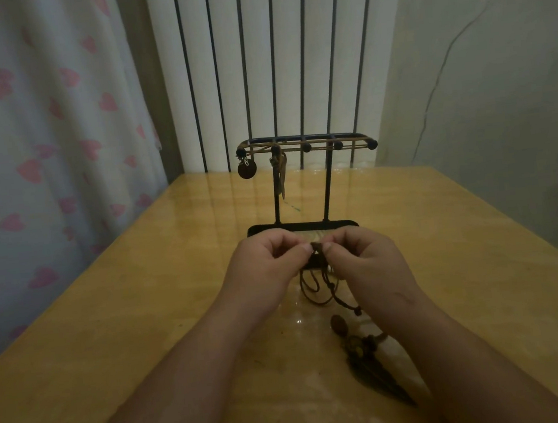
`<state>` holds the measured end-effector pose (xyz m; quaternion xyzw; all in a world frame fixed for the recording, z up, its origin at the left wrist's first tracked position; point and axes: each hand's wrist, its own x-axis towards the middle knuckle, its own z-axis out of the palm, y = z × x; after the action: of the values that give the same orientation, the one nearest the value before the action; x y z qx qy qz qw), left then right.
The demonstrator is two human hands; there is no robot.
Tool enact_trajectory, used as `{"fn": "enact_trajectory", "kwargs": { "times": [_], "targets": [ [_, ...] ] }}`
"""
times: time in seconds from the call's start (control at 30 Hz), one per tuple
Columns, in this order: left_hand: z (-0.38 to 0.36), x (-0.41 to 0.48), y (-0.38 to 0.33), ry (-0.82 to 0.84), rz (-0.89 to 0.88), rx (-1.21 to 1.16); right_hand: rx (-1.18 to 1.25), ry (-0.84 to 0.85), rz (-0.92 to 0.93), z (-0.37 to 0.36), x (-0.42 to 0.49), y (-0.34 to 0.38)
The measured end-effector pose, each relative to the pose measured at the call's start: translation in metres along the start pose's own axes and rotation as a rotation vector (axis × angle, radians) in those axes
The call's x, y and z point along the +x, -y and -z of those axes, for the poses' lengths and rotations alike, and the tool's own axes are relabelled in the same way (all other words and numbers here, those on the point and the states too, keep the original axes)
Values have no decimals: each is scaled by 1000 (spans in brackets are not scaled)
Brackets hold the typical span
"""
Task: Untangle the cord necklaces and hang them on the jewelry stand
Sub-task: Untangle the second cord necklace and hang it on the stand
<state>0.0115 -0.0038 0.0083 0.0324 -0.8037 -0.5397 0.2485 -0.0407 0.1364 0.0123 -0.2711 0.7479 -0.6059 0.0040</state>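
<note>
A black metal jewelry stand [326, 178] stands mid-table, its base just beyond my hands. Tan cords run along its top bar; a round dark pendant [246, 169] and a long pale pendant [281, 176] hang from its left pegs. My left hand [266, 264] and my right hand [365, 260] pinch the same dark brown cord necklace [320, 286] between thumbs and fingertips, close together. Its loops dangle below my fingers onto the table. Its beads and a dark leaf-shaped pendant [377, 373] lie by my right forearm.
The yellow wooden table [126, 313] has its left edge near a curtain with pink hearts [40, 150]. A white ribbed radiator [265, 57] stands behind the stand, and a grey wall with a thin cable [441, 66] is at the right.
</note>
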Motion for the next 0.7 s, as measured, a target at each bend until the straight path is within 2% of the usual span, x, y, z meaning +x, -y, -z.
{"fn": "enact_trajectory", "kwargs": {
  "times": [0.27,0.37,0.47,0.6,0.7],
  "targets": [
    [0,2,-1,33,-6,-4,-8,40,-31,-3,3,-3],
    [-1,2,0,35,-8,0,-9,-15,-57,-3,4,-6],
    [-1,3,1,20,-4,12,-5,-83,23,0,4,-7],
    [-1,5,4,40,-6,30,-306,-52,225,0,3,-7],
    [-2,4,7,64,7,41,-430,-13,244,-1,1,-5]
  ]
}}
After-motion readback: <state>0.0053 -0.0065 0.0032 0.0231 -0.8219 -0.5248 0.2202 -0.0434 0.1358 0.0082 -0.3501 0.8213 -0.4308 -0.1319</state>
